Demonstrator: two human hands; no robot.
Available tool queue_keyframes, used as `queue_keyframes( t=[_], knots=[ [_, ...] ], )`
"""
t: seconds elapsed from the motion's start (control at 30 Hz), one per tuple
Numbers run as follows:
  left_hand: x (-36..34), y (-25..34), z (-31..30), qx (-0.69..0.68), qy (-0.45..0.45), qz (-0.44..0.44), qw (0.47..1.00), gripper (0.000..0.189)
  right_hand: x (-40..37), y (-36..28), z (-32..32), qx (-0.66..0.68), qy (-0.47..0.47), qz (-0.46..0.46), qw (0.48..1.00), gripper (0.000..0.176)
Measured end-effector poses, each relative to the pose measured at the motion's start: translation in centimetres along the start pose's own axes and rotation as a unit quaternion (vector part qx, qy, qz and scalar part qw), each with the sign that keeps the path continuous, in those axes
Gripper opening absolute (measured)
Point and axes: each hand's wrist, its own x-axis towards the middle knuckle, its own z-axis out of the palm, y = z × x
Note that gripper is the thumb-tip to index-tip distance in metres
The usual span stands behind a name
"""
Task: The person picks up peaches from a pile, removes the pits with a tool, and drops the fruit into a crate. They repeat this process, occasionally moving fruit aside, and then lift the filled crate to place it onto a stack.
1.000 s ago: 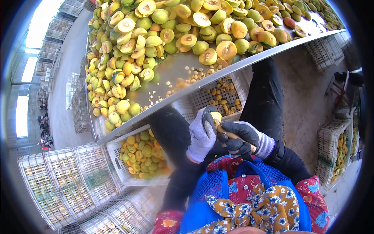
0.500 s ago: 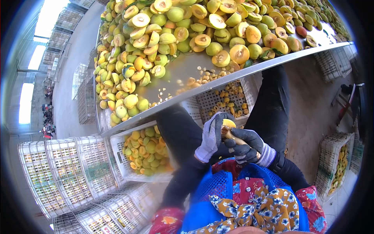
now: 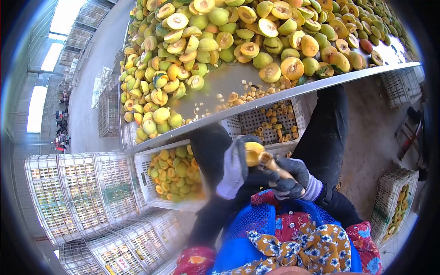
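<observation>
My left hand (image 3: 233, 166), in a grey and dark-coated glove, is closed around a yellow apricot half (image 3: 252, 154) in front of my lap. In my right hand (image 3: 295, 176), gloved the same way, is a pitting tool (image 3: 282, 169) with a pale wooden handle. Its darker ring-like tip points at the apricot half and is right at its edge. Below the hands, a perforated crate (image 3: 234, 129) holds scattered pits and fruit scraps. Left of my leg, a white crate (image 3: 143, 176) is filled with apricot halves (image 3: 176, 169).
A metal table (image 3: 215, 85) spans the front, heaped with halved apricots (image 3: 208, 44); loose pits (image 3: 261, 94) lie along its raised edge. Stacked white crates (image 3: 75, 188) stand at left. Another fruit crate (image 3: 382, 201) sits on the floor at right.
My left hand has shifted left and down with the apricot half, showing more of it. The tool has come away from the fruit's middle toward its edge.
</observation>
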Motion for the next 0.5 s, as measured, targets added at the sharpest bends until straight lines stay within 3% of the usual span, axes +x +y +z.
queue_keyframes(
  t=[0.03,0.07,0.1,0.13,0.17,0.27,0.33,0.4,0.43,0.5],
  knots=[
    [-0.7,-1.2,-1.2,-0.061,0.167,-0.039,0.983,0.033,-0.3,-0.6,-0.4,0.014,-0.063,-0.015,0.998,0.044],
    [-0.8,1.7,-2.8,0.170,0.156,-0.020,0.973,0.030,-0.7,-1.4,-0.9,0.029,-0.125,-0.028,0.991,0.044],
    [-1.1,1.8,-6.0,0.413,0.142,0.015,0.899,0.028,-1.3,-2.7,-2.3,-0.007,-0.111,-0.056,0.992,0.045],
    [-1.7,4.4,-7.1,0.574,0.127,-0.020,0.809,0.028,-1.6,-3.4,-1.9,0.038,-0.080,-0.066,0.994,0.046],
    [-2.4,4.9,-8.7,0.707,0.164,-0.075,0.684,0.031,-1.8,-4.3,-2.0,0.041,-0.051,-0.074,0.995,0.045],
    [-0.3,6.8,-12.7,0.828,0.212,0.053,0.516,0.036,-1.1,-5.0,-3.0,-0.002,0.027,-0.088,0.996,0.043],
    [4.6,9.2,-11.0,0.711,0.213,0.027,0.669,0.041,-0.5,-4.9,-2.9,-0.052,0.062,-0.092,0.992,0.041],
    [12.2,8.2,-12.2,0.713,0.127,-0.013,0.689,0.046,0.0,-4.2,-2.6,-0.097,0.086,-0.099,0.987,0.038],
    [15.6,7.7,-11.3,0.715,0.127,-0.021,0.687,0.046,-0.2,-4.1,-2.5,-0.109,0.065,-0.085,0.988,0.036],
    [21.2,5.5,-11.5,0.721,0.076,-0.022,0.689,0.051,-0.1,-3.3,-2.1,-0.233,0.162,-0.144,0.948,0.039]
  ],
)
